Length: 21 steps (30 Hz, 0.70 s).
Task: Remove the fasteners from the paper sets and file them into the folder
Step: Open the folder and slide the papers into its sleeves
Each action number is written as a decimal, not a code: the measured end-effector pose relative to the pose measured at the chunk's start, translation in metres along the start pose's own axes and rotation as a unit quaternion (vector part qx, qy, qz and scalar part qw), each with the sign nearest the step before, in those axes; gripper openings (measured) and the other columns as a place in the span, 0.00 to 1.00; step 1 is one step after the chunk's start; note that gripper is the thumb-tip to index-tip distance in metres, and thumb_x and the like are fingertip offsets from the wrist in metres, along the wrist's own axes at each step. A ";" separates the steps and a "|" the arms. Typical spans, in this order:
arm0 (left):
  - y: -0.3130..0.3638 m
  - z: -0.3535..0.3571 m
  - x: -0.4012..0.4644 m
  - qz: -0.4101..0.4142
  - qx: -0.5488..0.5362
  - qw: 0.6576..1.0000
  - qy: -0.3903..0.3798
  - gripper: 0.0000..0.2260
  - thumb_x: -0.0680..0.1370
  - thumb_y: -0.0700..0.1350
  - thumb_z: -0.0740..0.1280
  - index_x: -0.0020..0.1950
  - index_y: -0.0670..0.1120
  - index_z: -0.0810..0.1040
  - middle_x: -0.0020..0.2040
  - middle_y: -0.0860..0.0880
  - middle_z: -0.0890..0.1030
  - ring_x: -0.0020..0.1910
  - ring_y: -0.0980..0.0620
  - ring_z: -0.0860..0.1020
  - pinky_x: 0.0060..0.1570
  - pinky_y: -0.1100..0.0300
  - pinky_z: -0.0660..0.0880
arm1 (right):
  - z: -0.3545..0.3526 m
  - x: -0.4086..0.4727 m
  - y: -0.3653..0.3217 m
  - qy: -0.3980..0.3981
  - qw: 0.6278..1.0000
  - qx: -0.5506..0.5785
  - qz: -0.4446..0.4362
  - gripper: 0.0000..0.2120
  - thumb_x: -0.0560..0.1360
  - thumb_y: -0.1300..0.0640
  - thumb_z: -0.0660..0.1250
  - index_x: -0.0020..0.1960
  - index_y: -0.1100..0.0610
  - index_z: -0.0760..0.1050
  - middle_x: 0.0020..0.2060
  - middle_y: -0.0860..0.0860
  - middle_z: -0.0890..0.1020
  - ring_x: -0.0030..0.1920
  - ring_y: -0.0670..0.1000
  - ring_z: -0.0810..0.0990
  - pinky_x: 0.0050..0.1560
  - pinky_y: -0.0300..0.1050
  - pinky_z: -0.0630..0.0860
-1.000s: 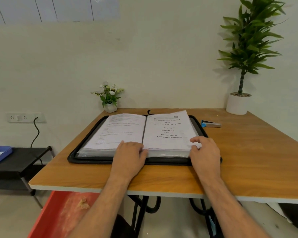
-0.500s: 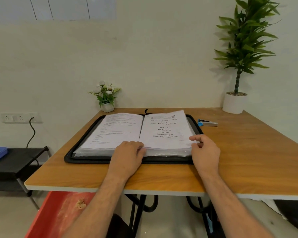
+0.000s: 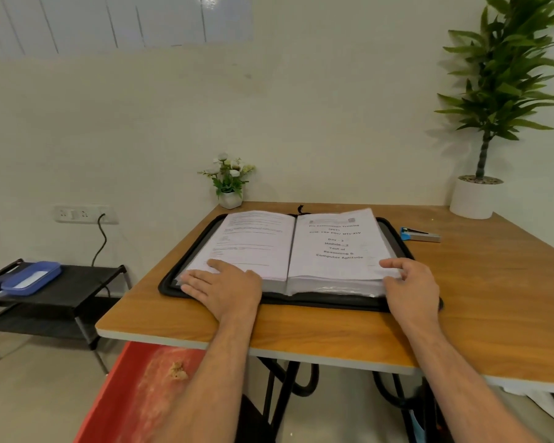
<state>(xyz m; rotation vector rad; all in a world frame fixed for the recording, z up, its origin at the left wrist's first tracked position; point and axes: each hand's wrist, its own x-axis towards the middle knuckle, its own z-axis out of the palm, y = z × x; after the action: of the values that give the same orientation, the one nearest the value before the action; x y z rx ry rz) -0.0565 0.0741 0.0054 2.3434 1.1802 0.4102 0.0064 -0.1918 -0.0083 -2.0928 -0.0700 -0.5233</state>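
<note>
Head view is showing a black zip-edged folder point(image 3: 397, 233) lying open on the wooden table point(image 3: 493, 298), thick stacks of white printed paper sets point(image 3: 336, 247) filling both halves. The left hand point(image 3: 227, 289) is resting flat on the left page, fingers straight, gripping nothing. The right hand point(image 3: 411, 284) is touching the right stack's near corner with loosely curled fingers; whether it is pinching a sheet is hard to tell. Lifting from that corner is risking a creased or torn page, or sheets fanning out. A blue-tipped metal staple remover point(image 3: 419, 235) is lying beside the folder, unused.
</note>
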 end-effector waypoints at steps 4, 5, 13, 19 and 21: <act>0.002 -0.001 0.003 -0.037 -0.015 0.999 -0.005 0.42 0.79 0.60 0.61 0.81 0.38 0.44 0.76 0.24 0.41 0.77 0.27 0.36 0.75 0.36 0.34 | 0.002 0.003 0.000 0.009 1.000 -0.005 -0.012 0.11 0.77 0.61 0.68 0.57 0.51 0.80 0.63 0.53 0.76 0.56 0.54 0.79 0.53 0.55 0.80; 0.002 -0.003 0.004 -0.043 -0.015 0.999 -0.007 0.43 0.79 0.60 0.62 0.81 0.38 0.43 0.76 0.24 0.40 0.76 0.27 0.35 0.75 0.36 0.34 | 0.002 0.004 0.001 0.010 1.000 -0.007 -0.016 0.11 0.77 0.60 0.68 0.57 0.50 0.80 0.62 0.53 0.76 0.55 0.54 0.79 0.53 0.54 0.80; -0.028 -0.009 0.022 -0.006 0.073 0.996 0.046 0.41 0.79 0.64 0.56 0.81 0.38 0.51 0.78 0.34 0.60 0.78 0.35 0.55 0.75 0.36 0.39 | 0.010 0.006 0.004 -0.022 0.999 -0.022 -0.035 0.11 0.76 0.60 0.67 0.53 0.45 0.80 0.59 0.52 0.79 0.48 0.56 0.81 0.42 0.46 0.76; -0.039 -0.027 0.038 -0.017 -0.102 0.982 0.159 0.29 0.79 0.58 0.65 0.74 0.41 0.67 0.63 0.42 0.79 0.62 0.42 0.75 0.65 0.43 0.65 | 0.015 0.001 0.001 -0.028 0.999 -0.010 -0.030 0.10 0.77 0.61 0.66 0.53 0.48 0.80 0.58 0.52 0.79 0.49 0.56 0.81 0.44 0.47 0.78; -0.040 -0.037 0.047 -0.013 -0.198 0.971 0.130 0.15 0.79 0.55 0.66 0.59 0.46 0.78 0.54 0.46 0.82 0.50 0.46 0.79 0.55 0.48 0.74 | 0.015 0.002 -0.001 -0.028 0.999 -0.012 -0.029 0.10 0.77 0.61 0.66 0.53 0.49 0.80 0.59 0.51 0.79 0.50 0.55 0.81 0.43 0.44 0.77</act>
<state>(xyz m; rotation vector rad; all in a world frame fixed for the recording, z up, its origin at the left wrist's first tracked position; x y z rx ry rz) -0.0732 0.1428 0.0171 1.9665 1.1198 0.8798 0.0131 -0.1795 -0.0137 -2.1338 -0.1586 -0.5017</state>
